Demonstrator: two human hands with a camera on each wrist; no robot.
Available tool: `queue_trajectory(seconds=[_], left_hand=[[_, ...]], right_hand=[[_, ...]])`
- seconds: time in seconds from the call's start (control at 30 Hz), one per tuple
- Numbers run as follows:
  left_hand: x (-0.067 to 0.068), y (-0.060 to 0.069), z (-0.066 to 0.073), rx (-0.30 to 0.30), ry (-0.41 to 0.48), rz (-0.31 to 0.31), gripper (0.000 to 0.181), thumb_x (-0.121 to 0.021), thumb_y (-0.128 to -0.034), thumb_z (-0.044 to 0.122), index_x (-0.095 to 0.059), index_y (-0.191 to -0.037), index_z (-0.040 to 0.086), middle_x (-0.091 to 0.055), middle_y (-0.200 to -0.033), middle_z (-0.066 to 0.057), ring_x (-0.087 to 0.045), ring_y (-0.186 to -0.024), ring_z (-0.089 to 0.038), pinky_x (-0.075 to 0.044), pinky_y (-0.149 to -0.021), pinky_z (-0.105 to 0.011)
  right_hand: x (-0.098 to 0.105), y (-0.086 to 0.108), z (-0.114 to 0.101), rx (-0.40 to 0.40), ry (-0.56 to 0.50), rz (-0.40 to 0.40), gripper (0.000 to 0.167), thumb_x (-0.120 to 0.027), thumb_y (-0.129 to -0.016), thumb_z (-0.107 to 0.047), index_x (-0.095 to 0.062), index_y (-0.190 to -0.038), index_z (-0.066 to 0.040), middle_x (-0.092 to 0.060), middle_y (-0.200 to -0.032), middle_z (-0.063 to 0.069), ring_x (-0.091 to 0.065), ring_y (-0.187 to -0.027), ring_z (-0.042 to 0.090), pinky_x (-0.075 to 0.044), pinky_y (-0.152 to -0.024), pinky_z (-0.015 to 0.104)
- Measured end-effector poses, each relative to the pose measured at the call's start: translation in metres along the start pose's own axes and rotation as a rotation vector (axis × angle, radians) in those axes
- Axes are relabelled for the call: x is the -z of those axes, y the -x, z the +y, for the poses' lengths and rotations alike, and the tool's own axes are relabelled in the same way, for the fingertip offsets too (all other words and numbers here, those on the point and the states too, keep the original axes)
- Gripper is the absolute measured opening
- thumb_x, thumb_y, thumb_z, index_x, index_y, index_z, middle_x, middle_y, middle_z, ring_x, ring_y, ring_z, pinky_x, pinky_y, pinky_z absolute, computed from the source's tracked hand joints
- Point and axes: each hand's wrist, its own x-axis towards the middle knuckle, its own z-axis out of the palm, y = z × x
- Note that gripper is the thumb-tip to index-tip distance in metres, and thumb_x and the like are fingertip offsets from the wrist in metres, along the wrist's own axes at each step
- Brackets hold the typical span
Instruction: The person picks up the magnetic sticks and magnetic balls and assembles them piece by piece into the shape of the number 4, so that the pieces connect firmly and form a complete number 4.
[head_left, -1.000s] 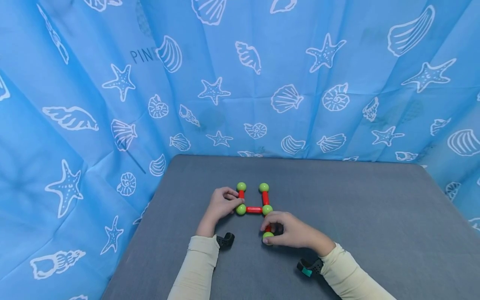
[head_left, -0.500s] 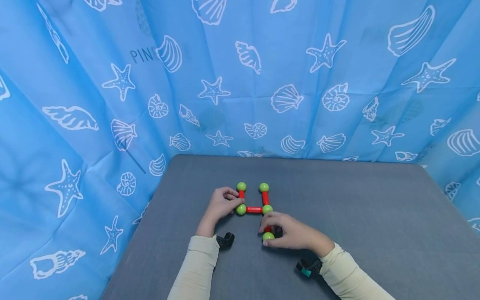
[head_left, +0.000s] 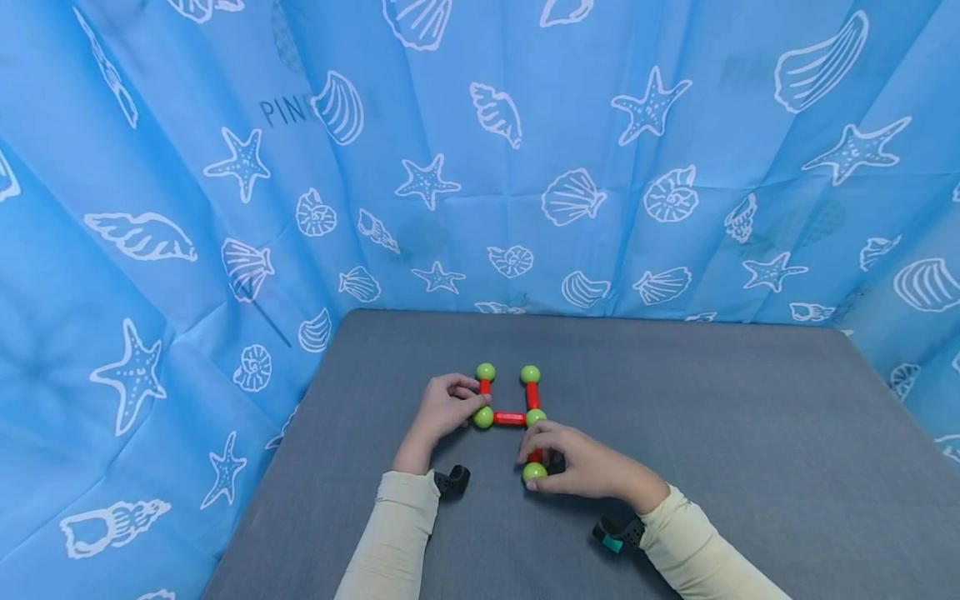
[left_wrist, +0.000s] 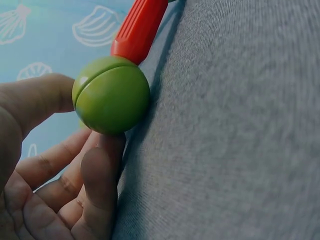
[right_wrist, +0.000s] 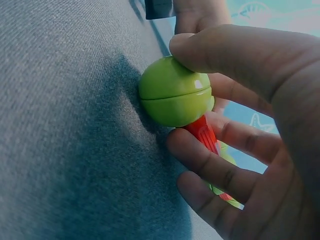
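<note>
Green balls and red rods form one joined figure shaped like a 4, flat on the grey table. My left hand [head_left: 447,406] holds its left side, fingers around the left upright red rod [head_left: 485,387] near the lower-left green ball [head_left: 483,417]. In the left wrist view the thumb touches a green ball [left_wrist: 112,95] joined to a red rod [left_wrist: 140,30]. My right hand [head_left: 581,462] grips the lower end, thumb on the bottom green ball [head_left: 535,472] and fingers curled by its red rod [right_wrist: 202,132]. That rod is partly hidden by the fingers.
The grey table [head_left: 712,417] has its far edge against a blue curtain [head_left: 480,167] with white shells and starfish. A black strap [head_left: 452,482] is on the left wrist, another black strap [head_left: 621,532] on the right.
The figure has turned slightly: its upper balls have shifted a little to the right, the bottom ball a little to the left. Both hands keep nearly the same place.
</note>
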Motion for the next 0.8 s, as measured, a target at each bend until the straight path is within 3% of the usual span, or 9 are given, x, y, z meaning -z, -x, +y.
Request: queue_trajectory(seconds=[0.3, 0.5, 0.6, 0.7, 0.8], left_hand=[[0.0, 0.001, 0.003, 0.004, -0.001, -0.022, 0.046, -0.086, -0.0909, 0.039, -0.073, -0.126, 0.012, -0.076, -0.103, -0.006, -0.067, -0.073, -0.017, -0.059, -0.065, -0.032], [0.005, 0.002, 0.003, -0.036, -0.031, -0.06, 0.044, -0.089, -0.0879, 0.038, -0.074, -0.12, 0.011, -0.072, -0.105, -0.006, -0.067, -0.082, -0.017, -0.059, -0.073, -0.032], [0.01, 0.003, 0.004, -0.067, -0.028, -0.105, 0.044, -0.092, -0.0841, 0.033, -0.073, -0.116, 0.009, -0.071, -0.107, -0.007, -0.068, -0.087, -0.019, -0.06, -0.076, -0.032], [0.013, 0.003, 0.005, -0.085, -0.032, -0.156, 0.046, -0.096, -0.0795, 0.025, -0.072, -0.114, 0.007, -0.07, -0.109, -0.008, -0.069, -0.089, -0.019, -0.061, -0.077, -0.032], [0.014, 0.003, 0.007, -0.092, -0.05, -0.186, 0.044, -0.097, -0.0769, 0.018, -0.072, -0.112, 0.008, -0.071, -0.109, -0.007, -0.068, -0.09, -0.018, -0.06, -0.078, -0.03]], right_hand=[[0.002, 0.0, 0.003, 0.025, 0.014, 0.035, 0.018, -0.073, -0.102, -0.025, -0.077, -0.118, -0.017, -0.067, -0.135, 0.006, -0.062, -0.105, 0.014, -0.056, -0.085, 0.032], [0.009, 0.001, 0.01, 0.07, -0.001, 0.254, 0.016, -0.076, -0.099, -0.016, -0.076, -0.115, -0.011, -0.071, -0.119, 0.005, -0.062, -0.083, 0.012, -0.056, -0.07, 0.028], [0.011, 0.002, 0.018, 0.043, 0.014, 0.377, 0.022, -0.078, -0.097, -0.013, -0.074, -0.119, -0.009, -0.068, -0.119, 0.007, -0.064, -0.087, 0.018, -0.056, -0.07, 0.028], [0.012, 0.002, 0.027, -0.013, 0.017, 0.433, 0.027, -0.078, -0.097, -0.012, -0.073, -0.123, -0.009, -0.067, -0.121, 0.011, -0.066, -0.096, 0.023, -0.058, -0.075, 0.027], [0.012, 0.001, 0.034, -0.056, -0.004, 0.438, 0.028, -0.076, -0.098, -0.011, -0.072, -0.125, -0.007, -0.068, -0.121, 0.012, -0.07, -0.101, 0.024, -0.059, -0.08, 0.027]])
